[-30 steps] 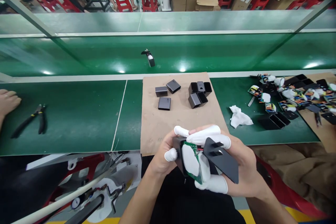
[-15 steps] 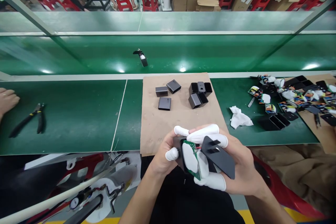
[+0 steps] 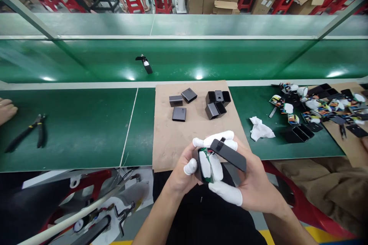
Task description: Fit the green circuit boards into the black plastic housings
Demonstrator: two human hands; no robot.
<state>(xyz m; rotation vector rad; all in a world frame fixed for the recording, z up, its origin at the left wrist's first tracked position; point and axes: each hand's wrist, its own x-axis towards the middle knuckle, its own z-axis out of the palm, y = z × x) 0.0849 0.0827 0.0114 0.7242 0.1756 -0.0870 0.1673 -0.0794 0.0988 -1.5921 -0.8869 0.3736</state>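
Observation:
In the head view, my left hand (image 3: pixel 182 170), with white finger cots, is closed around a dark grey rectangular casing (image 3: pixel 196 157). A green circuit board (image 3: pixel 209 170) with white pads stands partly inside the casing's open end. My right hand (image 3: pixel 251 176), also in finger cots, grips the board, its thumb at the lower edge and fingers along the top. A flat black cover plate (image 3: pixel 230 155) lies tilted across the right fingers beside the board. Red wire shows near the plate; how far the board reaches inside is hidden.
Several grey casings (image 3: pixel 179 114) stand on a cardboard sheet (image 3: pixel 166 141). White tissue (image 3: pixel 261 128) and a heap of circuit boards (image 3: pixel 313 105) are on the right. Pliers (image 3: pixel 25 134) lie left, near another person's hand (image 3: pixel 7 111). A black part (image 3: pixel 146 65) is on the green belt.
My right hand has shifted left toward the casing, its fingers withdrawn from beside the white pads. The cover plate has moved up and left. The black part on the belt has travelled left.

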